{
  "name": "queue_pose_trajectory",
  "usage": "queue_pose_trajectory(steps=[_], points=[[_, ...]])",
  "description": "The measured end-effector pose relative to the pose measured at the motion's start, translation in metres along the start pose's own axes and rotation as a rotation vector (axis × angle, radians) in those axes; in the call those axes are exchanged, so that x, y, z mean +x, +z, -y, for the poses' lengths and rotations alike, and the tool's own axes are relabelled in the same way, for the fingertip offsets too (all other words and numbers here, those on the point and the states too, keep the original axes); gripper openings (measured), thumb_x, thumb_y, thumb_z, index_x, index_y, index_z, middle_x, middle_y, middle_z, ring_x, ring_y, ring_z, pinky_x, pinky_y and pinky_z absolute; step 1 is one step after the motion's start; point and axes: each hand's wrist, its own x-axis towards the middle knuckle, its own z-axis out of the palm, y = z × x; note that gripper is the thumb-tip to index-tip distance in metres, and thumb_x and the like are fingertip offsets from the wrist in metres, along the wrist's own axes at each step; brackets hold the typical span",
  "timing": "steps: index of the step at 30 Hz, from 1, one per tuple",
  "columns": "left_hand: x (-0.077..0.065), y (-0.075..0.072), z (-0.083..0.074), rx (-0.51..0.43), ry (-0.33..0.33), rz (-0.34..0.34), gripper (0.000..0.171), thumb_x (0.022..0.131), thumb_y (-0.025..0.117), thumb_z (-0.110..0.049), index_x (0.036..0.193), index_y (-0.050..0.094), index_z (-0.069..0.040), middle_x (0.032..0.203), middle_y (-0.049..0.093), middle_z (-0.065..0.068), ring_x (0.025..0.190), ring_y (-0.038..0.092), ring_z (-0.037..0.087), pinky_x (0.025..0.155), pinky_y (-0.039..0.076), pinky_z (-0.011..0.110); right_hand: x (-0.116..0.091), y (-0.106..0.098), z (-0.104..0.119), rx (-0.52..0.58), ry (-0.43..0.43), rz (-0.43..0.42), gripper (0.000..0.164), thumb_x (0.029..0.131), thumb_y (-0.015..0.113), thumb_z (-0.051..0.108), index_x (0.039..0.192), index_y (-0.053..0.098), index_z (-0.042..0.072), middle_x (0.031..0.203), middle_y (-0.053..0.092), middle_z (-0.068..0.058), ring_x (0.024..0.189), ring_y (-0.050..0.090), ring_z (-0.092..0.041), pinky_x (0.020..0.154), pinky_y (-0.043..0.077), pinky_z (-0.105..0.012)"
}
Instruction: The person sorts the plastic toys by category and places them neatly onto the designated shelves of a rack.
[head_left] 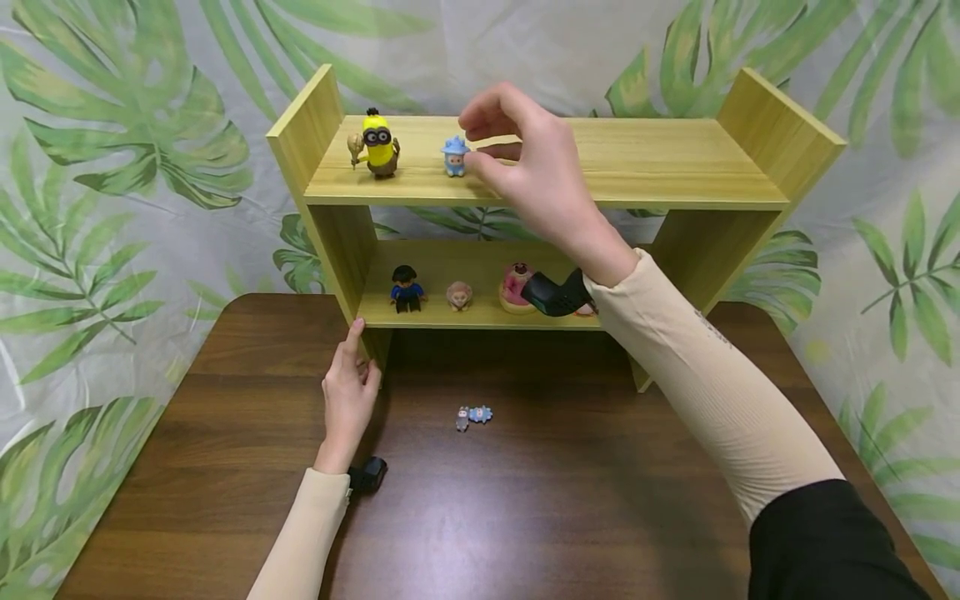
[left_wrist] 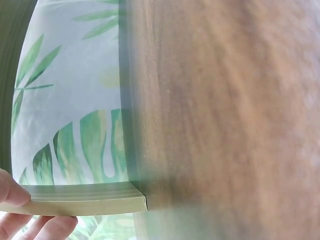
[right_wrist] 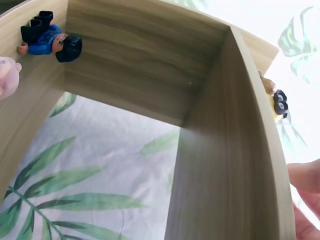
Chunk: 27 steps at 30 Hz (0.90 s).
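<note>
A small blue figurine in a pointed hat (head_left: pixel 455 157) stands upright on the top board of a wooden shelf (head_left: pixel 637 167). My right hand (head_left: pixel 532 150) is just to its right, thumb and fingers parted; the thumb tip is close to the figurine, and whether they touch I cannot tell. In the right wrist view the figurine is hidden, and part of the right hand (right_wrist: pixel 306 197) shows beyond the top board. Lower down, my left hand (head_left: pixel 351 396) holds the shelf's left side panel (left_wrist: pixel 85 199), thumb on one face and fingers on the other.
A yellow minion figure (head_left: pixel 381 146) stands left on the top board. The lower board bears a black-haired toy figure (head_left: pixel 407 290), a small pink figure (head_left: pixel 459 295) and a pink bear figure (head_left: pixel 516 287). Two tiny figurines (head_left: pixel 480 414) lie on the brown table (head_left: pixel 525 517).
</note>
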Motion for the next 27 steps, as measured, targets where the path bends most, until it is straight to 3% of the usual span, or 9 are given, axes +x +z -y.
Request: queue_pose_trajectory(steps=[7,21,27], points=[[0.000,0.001,0.000,-0.002,-0.002,-0.001,0.084,0.081,0.054,0.017,0.147,0.031,-0.030,0.083,0.047,0.019,0.060,0.044,0.023,0.052,0.040,0.037,-0.011,-0.006,-0.001,0.078,0.004,-0.041,0.023,0.085,0.064,-0.008,0.108,0.058,-0.004,0.110,0.059,-0.012,0.103,0.057,-0.017,0.088,0.047,-0.026],[0.000,0.001,-0.001,0.005,-0.003,-0.008,0.086,0.080,0.055,0.017,0.147,0.031,-0.030,0.085,0.047,0.017,0.059,0.048,0.025,0.052,0.042,0.038,-0.046,-0.013,-0.005,0.202,-0.226,-0.057,0.017,0.084,0.062,-0.011,0.100,0.059,-0.010,0.101,0.063,-0.012,0.093,0.061,-0.024,0.085,0.050,-0.037],[-0.001,0.002,-0.001,0.005,-0.011,-0.018,0.086,0.080,0.055,0.017,0.147,0.031,-0.030,0.087,0.049,0.017,0.061,0.052,0.029,0.053,0.045,0.041,-0.063,-0.014,-0.007,0.231,-0.163,-0.048,0.017,0.085,0.062,-0.011,0.102,0.059,-0.010,0.101,0.063,-0.012,0.095,0.061,-0.024,0.086,0.049,-0.037]])
